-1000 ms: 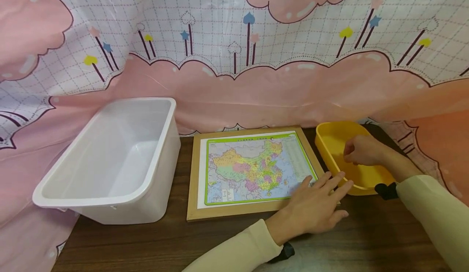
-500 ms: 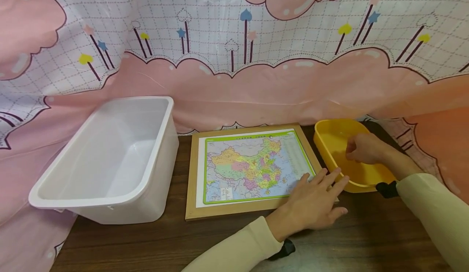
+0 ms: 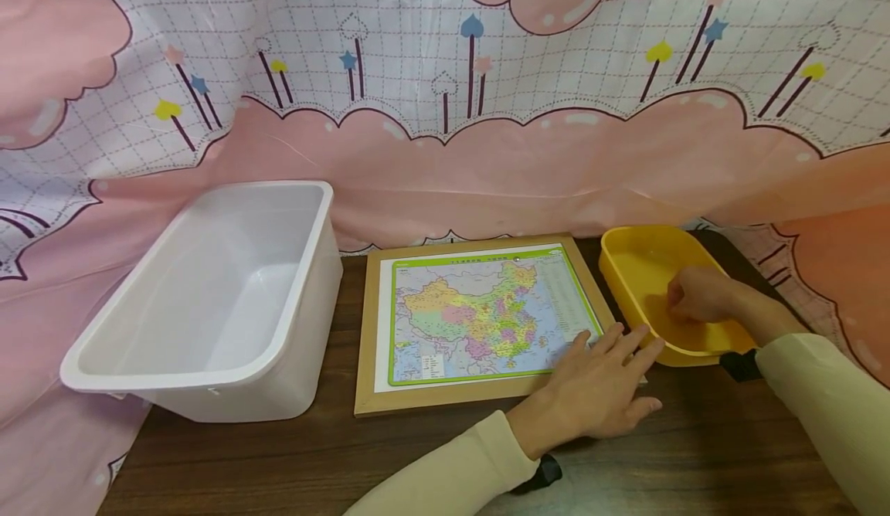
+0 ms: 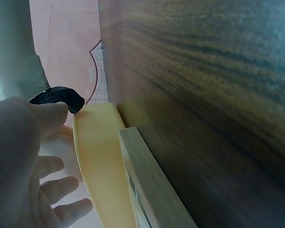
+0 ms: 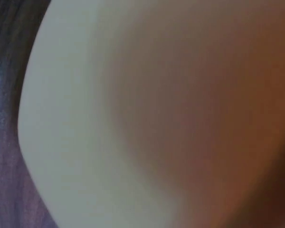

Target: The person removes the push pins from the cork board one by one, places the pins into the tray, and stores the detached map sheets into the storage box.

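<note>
Plainly, the yellow, round-cornered plastic tub (image 3: 643, 269) stands beside a wood-framed map (image 3: 473, 323), dark wooden tabletop (image 3: 278, 462) along both near edges; left hand (image 3: 594, 388) spread, right hand (image 3: 702, 296) curled inside the tub, any grip unclear.

Yellow tray (image 3: 643, 265) lies open above, walled around.
</note>
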A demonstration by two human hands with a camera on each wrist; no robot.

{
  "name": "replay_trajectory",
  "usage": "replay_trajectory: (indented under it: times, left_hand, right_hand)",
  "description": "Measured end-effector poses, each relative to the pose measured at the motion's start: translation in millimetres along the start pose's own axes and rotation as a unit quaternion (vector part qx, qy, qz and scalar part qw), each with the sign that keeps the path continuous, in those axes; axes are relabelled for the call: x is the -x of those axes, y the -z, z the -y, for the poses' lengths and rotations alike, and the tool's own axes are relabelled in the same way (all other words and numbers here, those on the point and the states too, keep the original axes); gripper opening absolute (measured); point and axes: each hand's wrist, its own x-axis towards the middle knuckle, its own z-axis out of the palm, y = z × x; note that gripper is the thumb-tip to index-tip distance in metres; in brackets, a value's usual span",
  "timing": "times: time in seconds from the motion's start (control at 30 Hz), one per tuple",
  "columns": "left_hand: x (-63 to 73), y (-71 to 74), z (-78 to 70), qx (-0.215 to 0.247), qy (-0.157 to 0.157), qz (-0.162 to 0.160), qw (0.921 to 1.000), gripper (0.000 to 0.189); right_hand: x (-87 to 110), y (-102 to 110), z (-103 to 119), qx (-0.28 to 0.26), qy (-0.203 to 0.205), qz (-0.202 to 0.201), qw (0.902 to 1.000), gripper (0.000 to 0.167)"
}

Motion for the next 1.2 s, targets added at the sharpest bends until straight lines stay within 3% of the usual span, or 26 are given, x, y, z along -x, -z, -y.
replay_trajectory:
  times: [0.57,0.7,0.8,1.0,1.2]
  left_hand:
    - [7.5,7.3,8.3,0.004,0.023,-0.018,0.9996,0.077]
    - [11.5,10.3,13.4,0.006,0.029,-0.032,0.9991,0.076]
    - [14.2,12.7,16.9,0.003,0.035,-0.042,0.9985,0.075]
    - [20.8,16.6,23.6,-0.021,0.052,-0.064,0.9964,0.074]
    - [29.4,21.3,30.8,-0.027,0.072,-0.076,0.9941,0.072]
  right_hand:
    - [3.6,2.7,3.6,-0.023,-0.009,-0.011,0.9996,0.01]
    - [8.5,6.3,7.5,-0.005,-0.008,-0.026,0.9996,0.013]
    - [14.1,10.1,12.4,0.018,-0.011,-0.048,0.9986,0.028]
    - [23.3,16.8,21.8,0.031,-0.044,-0.073,0.9959,0.072]
    - [29.0,22.6,29.1,0.032,-0.025,-0.109,0.9932,0.085]
